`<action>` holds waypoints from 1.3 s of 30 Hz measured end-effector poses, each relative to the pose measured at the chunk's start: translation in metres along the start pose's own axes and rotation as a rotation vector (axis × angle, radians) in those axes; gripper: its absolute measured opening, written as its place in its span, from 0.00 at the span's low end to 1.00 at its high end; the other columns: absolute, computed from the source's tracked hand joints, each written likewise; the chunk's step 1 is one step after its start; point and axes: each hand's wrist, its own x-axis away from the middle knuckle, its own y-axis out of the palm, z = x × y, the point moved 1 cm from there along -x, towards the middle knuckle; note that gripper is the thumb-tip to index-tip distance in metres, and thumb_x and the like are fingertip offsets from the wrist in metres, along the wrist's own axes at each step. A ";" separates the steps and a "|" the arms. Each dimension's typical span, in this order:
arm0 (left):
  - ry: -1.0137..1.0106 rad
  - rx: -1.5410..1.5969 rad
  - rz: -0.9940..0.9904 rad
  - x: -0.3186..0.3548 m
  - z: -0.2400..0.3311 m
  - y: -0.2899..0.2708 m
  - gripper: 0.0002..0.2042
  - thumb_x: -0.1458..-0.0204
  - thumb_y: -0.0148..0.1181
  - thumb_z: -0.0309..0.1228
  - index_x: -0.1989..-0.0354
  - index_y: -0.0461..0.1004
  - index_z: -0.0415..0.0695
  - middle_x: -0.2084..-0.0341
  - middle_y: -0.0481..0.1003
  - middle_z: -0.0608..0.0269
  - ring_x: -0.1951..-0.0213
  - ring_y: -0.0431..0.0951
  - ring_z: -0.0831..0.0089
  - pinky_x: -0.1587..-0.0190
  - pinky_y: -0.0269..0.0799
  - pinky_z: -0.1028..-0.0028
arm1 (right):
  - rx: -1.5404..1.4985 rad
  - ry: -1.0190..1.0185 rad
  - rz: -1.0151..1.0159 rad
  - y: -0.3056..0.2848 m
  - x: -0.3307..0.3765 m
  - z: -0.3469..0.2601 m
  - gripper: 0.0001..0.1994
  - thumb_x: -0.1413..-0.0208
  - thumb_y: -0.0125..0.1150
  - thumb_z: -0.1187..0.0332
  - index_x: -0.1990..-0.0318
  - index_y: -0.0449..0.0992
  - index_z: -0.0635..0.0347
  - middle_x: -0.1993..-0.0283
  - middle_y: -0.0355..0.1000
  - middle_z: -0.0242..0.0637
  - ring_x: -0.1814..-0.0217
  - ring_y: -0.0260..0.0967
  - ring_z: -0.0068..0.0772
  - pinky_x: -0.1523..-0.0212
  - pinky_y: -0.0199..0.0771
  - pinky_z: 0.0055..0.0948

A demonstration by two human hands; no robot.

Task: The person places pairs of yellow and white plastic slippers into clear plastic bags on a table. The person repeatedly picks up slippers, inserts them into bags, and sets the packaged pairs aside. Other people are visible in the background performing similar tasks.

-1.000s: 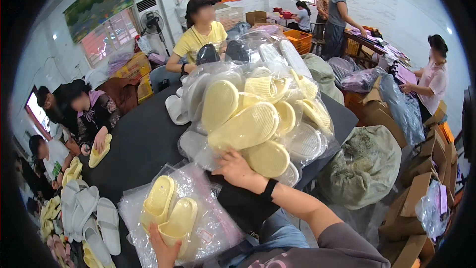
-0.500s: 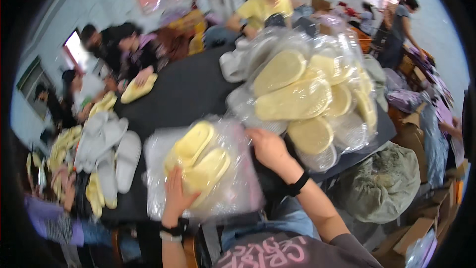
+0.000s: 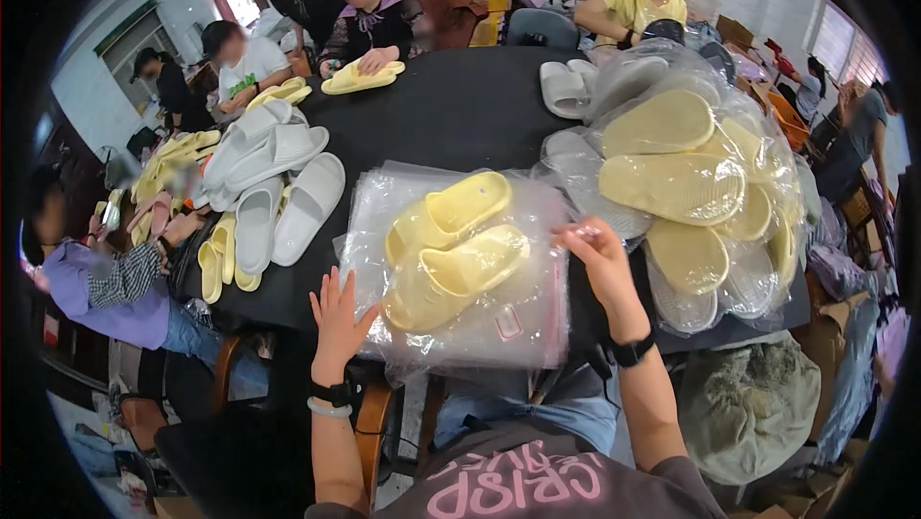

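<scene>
A pair of yellow slippers [image 3: 470, 260] lies inside a clear plastic bag [image 3: 451, 342], which rests on a stack of flat clear bags [image 3: 369, 231] in front of me. My left hand [image 3: 338, 319] is open at the stack's left edge, fingers spread, next to the slippers' lower end. At the right edge my right hand [image 3: 600, 255] has its fingers curled in, thumb and fingertips pinched at the bag's film. Just beyond that hand rises a pile of bagged slippers [image 3: 672, 183], yellow and grey, in clear plastic.
Loose grey slippers [image 3: 273, 159] and yellow slippers [image 3: 221, 255] are heaped on the black table [image 3: 446, 102] at left. Co-workers sit around the table; one person's hand [image 3: 377, 60] rests on a yellow slipper. A grey-green sack [image 3: 753, 404] stands below the table's right side.
My view has swung left, so the table's things sit further right. My left hand has come off the slippers to the stack's left edge. The right hand stays near the bag's right edge.
</scene>
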 end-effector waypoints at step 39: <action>-0.341 1.088 0.073 -0.035 -0.035 -0.008 0.13 0.44 0.57 0.21 0.50 0.72 0.39 0.82 0.75 0.68 0.78 0.69 0.86 0.73 0.64 0.83 | -0.266 0.247 -0.383 0.047 0.040 0.046 0.33 0.32 0.40 0.48 0.27 0.46 0.57 0.27 0.49 0.47 0.33 0.61 0.55 0.35 0.61 0.50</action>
